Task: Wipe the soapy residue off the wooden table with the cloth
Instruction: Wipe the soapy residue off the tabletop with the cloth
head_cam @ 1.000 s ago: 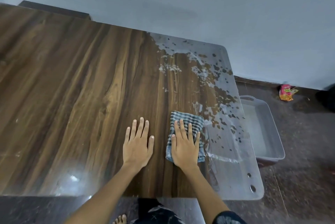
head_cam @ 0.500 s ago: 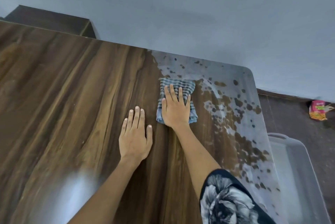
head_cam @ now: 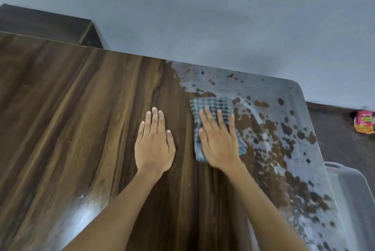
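Note:
The wooden table (head_cam: 81,118) has a dark grain, and its right part is covered by a whitish soapy residue (head_cam: 284,108) broken by brown patches. A blue-and-white checked cloth (head_cam: 211,106) lies folded at the left border of the residue. My right hand (head_cam: 220,141) presses flat on the cloth, fingers spread and pointing away from me, hiding its near half. My left hand (head_cam: 154,143) rests flat on bare wood just left of the cloth, holding nothing.
A translucent plastic tub (head_cam: 353,189) stands on the floor beyond the table's right edge. A pink snack packet (head_cam: 364,121) lies on the floor by the wall. A dark cabinet (head_cam: 44,23) sits behind the table's far left edge.
My right hand pushed the cloth away toward the far edge, then drew it back toward me and slightly right. The left hand stayed flat on the wood.

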